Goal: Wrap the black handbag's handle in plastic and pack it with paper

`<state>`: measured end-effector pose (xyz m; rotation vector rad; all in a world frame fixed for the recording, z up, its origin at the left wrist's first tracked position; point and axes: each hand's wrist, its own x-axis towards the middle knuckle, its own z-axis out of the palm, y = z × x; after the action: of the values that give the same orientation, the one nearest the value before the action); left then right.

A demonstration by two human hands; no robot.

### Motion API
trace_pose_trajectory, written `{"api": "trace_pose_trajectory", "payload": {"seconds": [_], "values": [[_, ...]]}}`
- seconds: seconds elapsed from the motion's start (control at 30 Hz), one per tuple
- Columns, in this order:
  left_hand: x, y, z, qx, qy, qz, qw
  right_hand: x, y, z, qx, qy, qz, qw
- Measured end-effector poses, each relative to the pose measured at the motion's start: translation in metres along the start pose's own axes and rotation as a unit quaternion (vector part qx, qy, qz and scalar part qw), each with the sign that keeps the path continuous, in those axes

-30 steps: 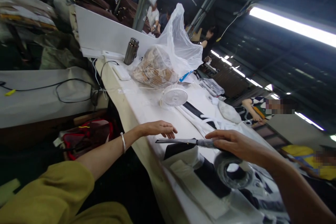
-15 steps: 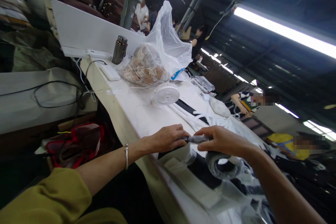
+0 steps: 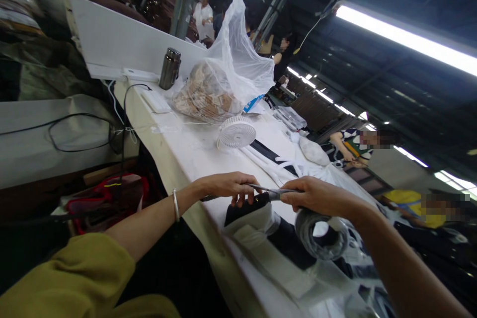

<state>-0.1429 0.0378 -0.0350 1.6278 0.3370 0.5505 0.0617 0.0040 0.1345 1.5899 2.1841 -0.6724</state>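
Observation:
My left hand (image 3: 240, 188) is closed around a thin dark strip (image 3: 260, 187), with a dark end poking out at the wrist side. My right hand (image 3: 313, 195) pinches a greyish, shiny piece of tape (image 3: 275, 194) where it meets the strip; its fingertips partly cover the join. Just below the right hand is a roll of tape (image 3: 322, 236) with an open core, at the edge of plastic-wrapped material. Under both hands lies a black piece (image 3: 248, 210) with pale, translucent sheets (image 3: 268, 258) over and beside it.
A small white fan (image 3: 237, 132) stands on the white table (image 3: 201, 154). Behind it are a plastic bag of brown scraps (image 3: 208, 92) and a metal flask (image 3: 170, 68). White tubing (image 3: 261, 164) lies ahead of my hands. Other people sit at the far right.
My left hand has shifted slightly left and up, its fingers more extended. More of the dark strip shows between the hands. The tape roll sits slightly farther right in view.

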Motion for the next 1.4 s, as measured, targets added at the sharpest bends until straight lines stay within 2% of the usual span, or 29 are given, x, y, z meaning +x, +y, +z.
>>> {"api": "trace_pose_trajectory", "payload": {"seconds": [0.17,0.37,0.47,0.57,0.67,0.8,0.9,1.03,1.1,1.13,1.2,1.4], "values": [[-0.002,-0.014,-0.006,-0.010,0.032,0.027,0.999,0.005,0.000,-0.004,-0.003,-0.023,0.010,1.000],[-0.007,-0.016,-0.012,-0.137,-0.021,0.029,0.990,0.009,0.000,-0.006,-0.005,-0.027,0.016,0.999],[-0.008,-0.017,-0.012,-0.156,-0.035,0.027,0.987,0.010,0.001,-0.006,-0.005,-0.027,0.016,1.000],[-0.007,-0.019,-0.009,-0.133,-0.028,0.016,0.991,0.011,0.001,-0.005,-0.006,-0.020,0.016,1.000],[-0.006,-0.017,-0.005,-0.082,0.004,0.009,0.997,0.009,-0.001,-0.003,-0.008,-0.015,0.020,1.000],[-0.004,-0.002,0.002,0.063,0.070,0.054,0.994,0.006,-0.006,-0.001,-0.013,0.010,0.019,1.000],[0.000,0.010,0.013,0.252,0.130,0.110,0.953,0.004,-0.008,0.002,-0.015,0.021,0.011,1.000],[0.010,0.008,0.031,0.502,0.178,0.143,0.834,0.004,-0.007,0.005,-0.025,0.034,0.006,0.999],[0.016,0.001,0.038,0.570,0.192,0.151,0.784,0.003,-0.007,0.005,-0.029,0.036,0.004,0.999],[0.018,-0.003,0.040,0.586,0.201,0.149,0.771,0.003,-0.007,0.005,-0.031,0.036,0.002,0.999],[0.021,-0.009,0.042,0.591,0.217,0.134,0.765,0.003,-0.006,0.005,-0.035,0.035,-0.006,0.999],[0.022,-0.015,0.042,0.553,0.216,0.091,0.800,0.003,-0.007,0.005,-0.035,0.040,-0.029,0.998]]}}
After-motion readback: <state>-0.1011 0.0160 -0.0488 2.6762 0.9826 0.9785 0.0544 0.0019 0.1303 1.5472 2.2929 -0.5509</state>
